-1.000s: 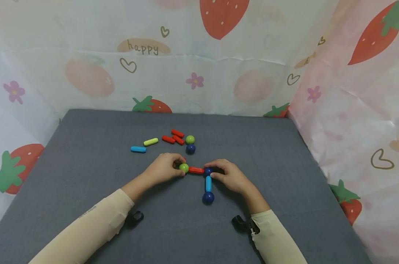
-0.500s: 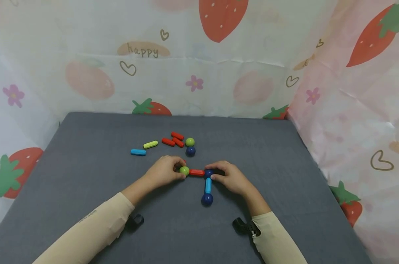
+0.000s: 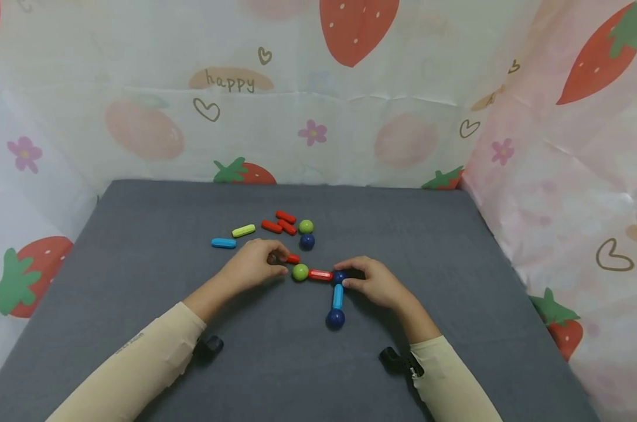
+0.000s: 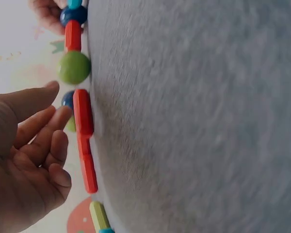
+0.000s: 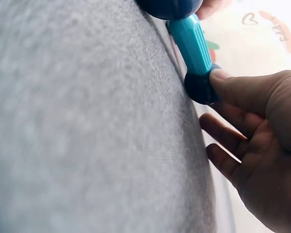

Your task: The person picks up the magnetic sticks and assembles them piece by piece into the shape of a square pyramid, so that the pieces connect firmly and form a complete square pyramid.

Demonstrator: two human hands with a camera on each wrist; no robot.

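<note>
On the grey cloth lies an L-shaped chain: a green ball (image 3: 299, 272), a red rod (image 3: 320, 275), a dark blue corner ball (image 3: 339, 277), a light blue rod (image 3: 337, 296) and another dark blue ball (image 3: 336, 319) at the near end. My right hand (image 3: 380, 285) pinches the corner ball between thumb and fingers, seen also in the right wrist view. Just left of the green ball is my left hand (image 3: 251, 264), thumb and fingers apart with nothing between them. A loose red rod (image 3: 293, 258) shows beyond its fingertips, partly hidden by them in the head view.
Farther back lie several red rods (image 3: 271, 226), a yellow-green rod (image 3: 243, 231) and a light blue rod (image 3: 224, 243). A loose green ball (image 3: 306, 227) and dark blue ball (image 3: 307, 241) sit beside them. A strawberry-print curtain (image 3: 344, 140) stands behind the table.
My left hand has let go of the green ball and drawn back to the left, uncovering more of the loose red rod. My right hand still pinches the corner ball.
</note>
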